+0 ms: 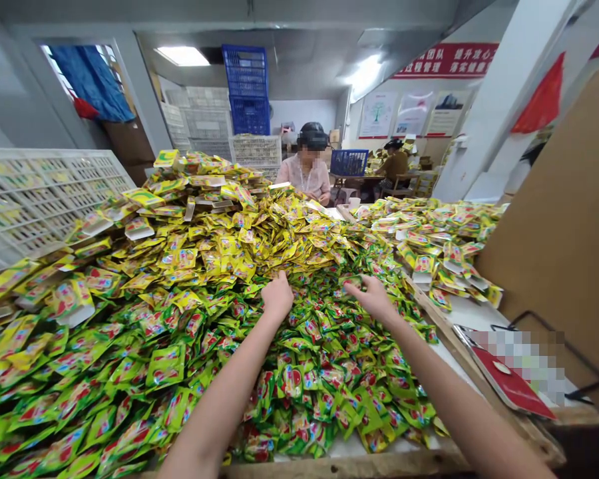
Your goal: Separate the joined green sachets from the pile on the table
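My left hand (278, 297) is at the middle of a wide heap of small sachets, where yellow ones meet green ones. Its fingers look curled in, and whatever they hold is hidden behind the hand. To the right, my right hand (374, 301) is over the green sachets (324, 339) with thumb and fingers apart. A green sachet (352, 282) lies by its fingertips; no firm grip on it shows. Yellow sachets (299, 233) rise in a mound beyond both hands. Small open yellow boxes (74, 303) lie on the heap at the left.
A wooden strip (446, 326) borders the heap on the right. Beyond it are more yellow boxes (424, 263), a red clipboard or folder (514, 386) and a tall cardboard sheet (554, 253). A white crate (44, 199) stands left. A person (307, 173) sits opposite.
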Demonstrator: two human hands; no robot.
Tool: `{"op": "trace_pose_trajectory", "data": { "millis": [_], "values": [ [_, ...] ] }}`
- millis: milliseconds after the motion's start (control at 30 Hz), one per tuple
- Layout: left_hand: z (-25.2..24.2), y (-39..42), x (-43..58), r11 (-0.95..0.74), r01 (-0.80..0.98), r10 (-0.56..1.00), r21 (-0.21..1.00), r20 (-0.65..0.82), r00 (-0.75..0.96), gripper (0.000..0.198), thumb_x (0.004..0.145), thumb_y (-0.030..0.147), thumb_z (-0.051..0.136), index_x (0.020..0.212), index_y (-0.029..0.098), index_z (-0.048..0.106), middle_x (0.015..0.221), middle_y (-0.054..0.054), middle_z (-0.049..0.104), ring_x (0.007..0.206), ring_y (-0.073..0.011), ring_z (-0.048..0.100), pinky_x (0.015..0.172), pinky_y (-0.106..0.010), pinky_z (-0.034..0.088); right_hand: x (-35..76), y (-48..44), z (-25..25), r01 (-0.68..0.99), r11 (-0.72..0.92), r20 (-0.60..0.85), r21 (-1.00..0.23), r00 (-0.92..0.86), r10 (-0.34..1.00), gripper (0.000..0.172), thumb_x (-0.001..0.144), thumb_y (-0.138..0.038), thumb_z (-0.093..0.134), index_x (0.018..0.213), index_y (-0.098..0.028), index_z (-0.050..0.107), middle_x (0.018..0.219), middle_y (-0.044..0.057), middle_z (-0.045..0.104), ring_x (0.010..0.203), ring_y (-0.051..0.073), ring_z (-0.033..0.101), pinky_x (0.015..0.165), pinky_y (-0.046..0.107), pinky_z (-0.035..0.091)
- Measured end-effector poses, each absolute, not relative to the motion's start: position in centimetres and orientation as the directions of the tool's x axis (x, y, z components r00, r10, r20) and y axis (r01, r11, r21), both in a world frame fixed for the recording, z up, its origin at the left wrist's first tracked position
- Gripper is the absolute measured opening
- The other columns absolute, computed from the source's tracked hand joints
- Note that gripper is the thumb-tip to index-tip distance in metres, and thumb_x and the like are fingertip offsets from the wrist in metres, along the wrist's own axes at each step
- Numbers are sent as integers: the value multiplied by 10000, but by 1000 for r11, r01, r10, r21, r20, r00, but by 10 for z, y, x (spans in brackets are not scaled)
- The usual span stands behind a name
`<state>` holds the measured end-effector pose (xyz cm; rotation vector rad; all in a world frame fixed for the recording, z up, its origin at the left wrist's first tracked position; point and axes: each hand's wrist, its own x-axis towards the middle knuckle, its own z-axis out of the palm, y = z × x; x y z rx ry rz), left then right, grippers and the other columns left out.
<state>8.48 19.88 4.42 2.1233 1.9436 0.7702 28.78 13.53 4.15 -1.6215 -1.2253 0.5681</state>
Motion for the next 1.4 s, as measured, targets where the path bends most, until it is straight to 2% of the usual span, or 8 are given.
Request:
{"op": "trace_pose_trajectory", "data": {
  "millis": [133,333,500,700,867,933,1033,1400],
  "values": [
    [48,176,75,-233,850,927,472,372,48,250,824,249,563,1069,198,556,847,-81,674,1025,-285,572,898,-435,390,254,111,28,109,79,111,-991,334,936,441,590,-601,696,693,-184,594,650,7,632,637,192,624,564,328,539],
    [41,119,79,-436,293,900,851,414,136,251,841,309,506,1062,192,487,604,65,460,548,-124,497,532,-218,392,206,95,10,-290,56,-28,-955,279,960,502,567,-663,682,750,-202,609,755,37,695,733,212,664,590,342,566],
    [23,104,88,-399,342,915,851,347,204,170,820,250,512,980,197,495,618,69,444,561,-109,484,551,-216,377,197,74,12,-590,-40,-135,-806,118,984,468,656,-622,670,852,-197,668,897,70,730,858,229,679,707,353,563],
    [52,159,71,-607,403,753,685,334,567,139,853,289,517,964,206,510,601,67,475,536,-109,470,530,-229,364,211,70,10,-500,-103,-205,-860,154,967,406,566,-466,816,823,-188,670,865,44,739,783,218,693,699,331,567],
    [139,298,50,-412,690,724,595,674,-149,370,770,236,689,1079,144,507,1061,-73,573,970,-177,540,862,-339,443,216,74,2,-454,-150,-256,-878,181,950,402,611,-478,787,854,-181,667,820,39,735,749,204,699,688,302,571],
    [166,346,44,-306,679,684,667,650,-331,493,793,253,675,1206,102,453,1256,-138,487,1155,-235,462,969,-433,397,215,77,-2,-455,-139,-257,-880,208,944,415,608,-489,784,854,-177,663,818,44,736,741,214,701,686,317,575],
    [180,384,41,-218,602,700,768,553,-452,376,881,316,558,1213,149,499,1237,-106,526,1070,-229,548,887,-460,477,215,83,-9,-468,-107,-245,-877,244,938,450,598,-513,779,859,-170,651,811,54,736,727,230,706,675,334,578],
    [158,272,39,-446,395,852,803,516,-88,287,916,256,356,981,125,604,912,-43,654,799,-159,611,703,-289,507,221,82,3,-422,-48,-187,-905,295,937,424,565,-485,796,822,-180,654,838,64,739,781,253,698,674,357,570]
  ]
}}
